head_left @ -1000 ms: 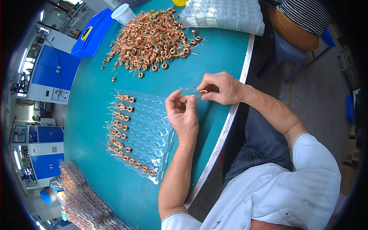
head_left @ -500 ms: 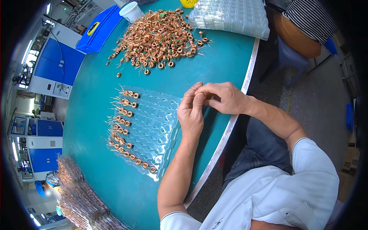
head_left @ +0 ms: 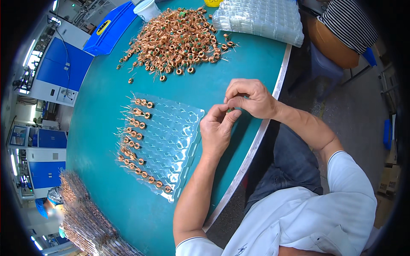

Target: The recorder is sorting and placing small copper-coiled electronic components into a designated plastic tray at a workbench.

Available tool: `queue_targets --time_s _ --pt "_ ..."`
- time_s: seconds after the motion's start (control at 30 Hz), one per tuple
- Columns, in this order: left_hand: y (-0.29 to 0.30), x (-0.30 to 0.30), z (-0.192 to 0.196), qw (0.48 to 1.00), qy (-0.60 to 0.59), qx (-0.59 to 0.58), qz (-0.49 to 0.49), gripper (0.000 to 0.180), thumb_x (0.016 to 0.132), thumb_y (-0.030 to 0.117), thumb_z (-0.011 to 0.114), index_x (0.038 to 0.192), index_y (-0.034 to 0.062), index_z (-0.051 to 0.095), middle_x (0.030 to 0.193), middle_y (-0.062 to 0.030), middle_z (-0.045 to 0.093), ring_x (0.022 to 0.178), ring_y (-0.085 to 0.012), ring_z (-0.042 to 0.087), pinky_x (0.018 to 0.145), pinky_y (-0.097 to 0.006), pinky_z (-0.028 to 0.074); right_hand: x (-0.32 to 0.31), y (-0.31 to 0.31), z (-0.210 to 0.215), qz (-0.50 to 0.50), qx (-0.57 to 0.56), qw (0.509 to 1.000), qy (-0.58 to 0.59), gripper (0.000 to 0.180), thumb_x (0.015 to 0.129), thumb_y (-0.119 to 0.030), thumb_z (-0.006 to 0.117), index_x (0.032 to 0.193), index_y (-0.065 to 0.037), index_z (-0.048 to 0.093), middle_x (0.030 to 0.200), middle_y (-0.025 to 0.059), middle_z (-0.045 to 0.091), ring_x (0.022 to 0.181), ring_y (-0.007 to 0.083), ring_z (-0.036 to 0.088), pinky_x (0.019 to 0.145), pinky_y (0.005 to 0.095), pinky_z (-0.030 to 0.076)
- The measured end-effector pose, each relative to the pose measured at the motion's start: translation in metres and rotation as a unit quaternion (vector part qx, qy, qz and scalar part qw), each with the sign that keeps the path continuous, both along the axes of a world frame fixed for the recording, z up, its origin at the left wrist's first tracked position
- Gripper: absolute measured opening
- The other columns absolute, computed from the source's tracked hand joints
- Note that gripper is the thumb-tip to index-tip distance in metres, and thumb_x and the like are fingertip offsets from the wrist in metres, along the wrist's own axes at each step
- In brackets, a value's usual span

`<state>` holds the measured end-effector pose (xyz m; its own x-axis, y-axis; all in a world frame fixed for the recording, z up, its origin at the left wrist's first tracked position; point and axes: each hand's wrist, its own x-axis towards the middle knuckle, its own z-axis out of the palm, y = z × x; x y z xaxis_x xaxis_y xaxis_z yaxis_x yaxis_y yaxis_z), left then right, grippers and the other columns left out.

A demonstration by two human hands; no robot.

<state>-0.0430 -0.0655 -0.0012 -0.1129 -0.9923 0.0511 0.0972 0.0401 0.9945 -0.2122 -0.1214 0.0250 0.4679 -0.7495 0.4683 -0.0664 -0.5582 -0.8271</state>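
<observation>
My left hand (head_left: 217, 129) pinches a small copper-wound ring coil (head_left: 230, 110) between thumb and fingertips; a bit of green shows on it. Close against it, my right hand (head_left: 253, 99) is closed with thumb and fingertips together, apparently at the coil's wire ends, which are too fine to make out. Left of my hands lies a clear plastic blister tray (head_left: 171, 134). Copper ring coils (head_left: 138, 136) with loose wire ends sit in rows along its left side and lower edge, while its other pockets hold none.
A big heap of copper coils (head_left: 175, 45) covers the far part of the green table (head_left: 100, 128). Behind it stand a white cup (head_left: 146, 10) and a blue bin (head_left: 109, 32). Stacked clear trays (head_left: 258, 21) lie far right; filled trays (head_left: 87, 215) are piled near left. Another person sits beyond.
My right hand has risen a little and its fingers have turned over the coil. The green part of the coil has come into sight between my fingertips. The view has shifted slightly.
</observation>
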Motion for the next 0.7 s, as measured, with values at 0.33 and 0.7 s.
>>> queue_targets --time_s 0.33,0.7 --pt "-0.007 0.013 0.003 0.988 0.073 0.042 0.128 0.019 0.091 0.013 0.070 0.101 -0.0025 0.067 0.083 -0.0042 0.068 0.069 -0.0080 0.057 0.061 -0.022 0.048 0.021 -0.015 0.011 0.031 0.197 0.980 -0.007 0.025 0.094 -0.012 0.066 0.113 0.002 0.059 0.088 0.0038 0.064 0.072 0.0075 0.060 0.062 0.0216 0.050" --pt "0.005 0.046 0.000 0.978 -0.133 -0.112 0.118 0.028 0.084 0.010 0.070 0.109 -0.0015 0.066 0.087 -0.0154 0.070 0.072 -0.0232 0.068 0.067 -0.034 0.054 0.175 -0.055 0.065 0.133 0.085 0.973 0.168 0.021 0.093 -0.021 0.061 0.085 -0.002 0.068 0.073 0.0010 0.066 0.063 0.0062 0.058 0.054 0.0230 0.046"
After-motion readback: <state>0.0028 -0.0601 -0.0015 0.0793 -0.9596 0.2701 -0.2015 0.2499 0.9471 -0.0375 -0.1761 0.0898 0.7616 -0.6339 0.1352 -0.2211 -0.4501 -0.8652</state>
